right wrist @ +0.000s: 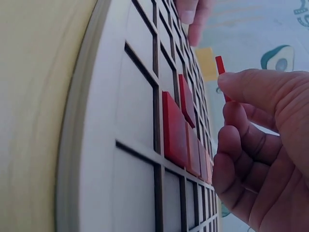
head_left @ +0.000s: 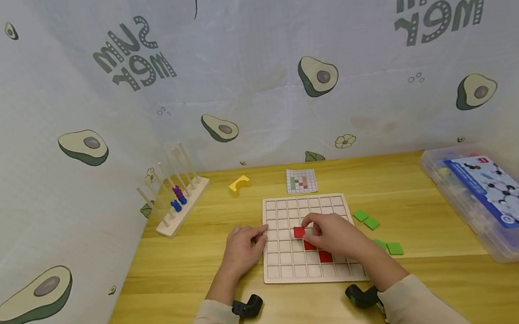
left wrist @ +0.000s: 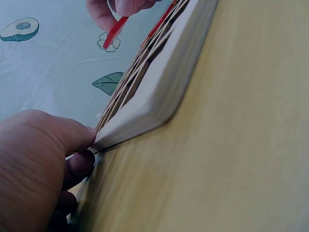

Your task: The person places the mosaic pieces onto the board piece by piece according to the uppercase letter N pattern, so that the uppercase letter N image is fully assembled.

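Note:
My right hand (head_left: 333, 234) pinches a small red square tile (head_left: 299, 232) between thumb and fingertips, above the wooden grid board (head_left: 287, 272). In the right wrist view that tile (right wrist: 220, 65) is seen edge-on, raised off the board. Beneath the hand, red tiles (right wrist: 174, 130) lie in the board's cells, with lighter reddish ones behind them; the hand hides part of this area in the head view. At the board's left edge my left hand (head_left: 243, 249) holds the rim with thumb and fingertips. Its other fingers curl below the thumb in the left wrist view.
Several green tiles (head_left: 395, 248) lie right of the board. Behind it is a gridded pattern card (head_left: 300, 180), with a yellow arch block (head_left: 240, 185) further left. A peg stand (head_left: 182, 208) with blue and purple pieces stands at left, a clear plastic box (head_left: 487, 231) at right.

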Available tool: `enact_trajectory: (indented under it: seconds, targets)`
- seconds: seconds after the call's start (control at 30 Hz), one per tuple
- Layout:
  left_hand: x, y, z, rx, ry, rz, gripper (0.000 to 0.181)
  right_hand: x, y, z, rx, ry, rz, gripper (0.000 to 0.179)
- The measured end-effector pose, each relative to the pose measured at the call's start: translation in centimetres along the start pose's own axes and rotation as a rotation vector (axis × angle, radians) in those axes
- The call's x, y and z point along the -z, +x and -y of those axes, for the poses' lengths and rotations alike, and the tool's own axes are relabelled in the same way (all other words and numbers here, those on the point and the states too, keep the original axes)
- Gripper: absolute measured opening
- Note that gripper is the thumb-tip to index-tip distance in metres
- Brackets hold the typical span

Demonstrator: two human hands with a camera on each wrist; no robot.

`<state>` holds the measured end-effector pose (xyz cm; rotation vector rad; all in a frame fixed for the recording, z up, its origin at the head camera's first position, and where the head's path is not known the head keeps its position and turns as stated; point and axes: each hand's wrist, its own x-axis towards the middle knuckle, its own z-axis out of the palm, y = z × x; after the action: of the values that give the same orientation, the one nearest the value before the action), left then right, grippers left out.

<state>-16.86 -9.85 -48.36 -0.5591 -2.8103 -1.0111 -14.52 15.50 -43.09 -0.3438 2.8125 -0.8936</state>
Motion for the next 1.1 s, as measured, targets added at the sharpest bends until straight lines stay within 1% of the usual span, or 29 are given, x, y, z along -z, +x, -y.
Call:
enact_trajectory:
  seconds: [0.17, 0.33, 0.7, 0.97, 1.1]
  targets:
    - [0.0, -0.1, 0.1, 0.003, -0.002, -0.002, 0.029, -0.5, 0.6, 0.3, -0.031, 0.004, 0.022, 0.021]
    - [0.0, -0.2, 0.1, -0.001, -0.001, -0.005, 0.028, -0.8, 1.0, 0.6, -0.064, -0.017, 0.028, 0.020]
    - [0.0, -0.1, 0.2, -0.008, 0.013, 0.003, 0.029, -1.4, 1.5, 0.6, -0.075, -0.072, 0.005, 0.020]
    - [0.0, 0.0, 0.1, -0.006, 0.010, 0.002, 0.029, -1.5, 1.7, 0.5, -0.082, -0.087, -0.003, 0.021]
    - [0.0, 0.0, 0.1, -0.012, 0.013, -0.002, 0.029, -1.4, 1.7, 0.5, -0.090, -0.077, -0.002, 0.022]
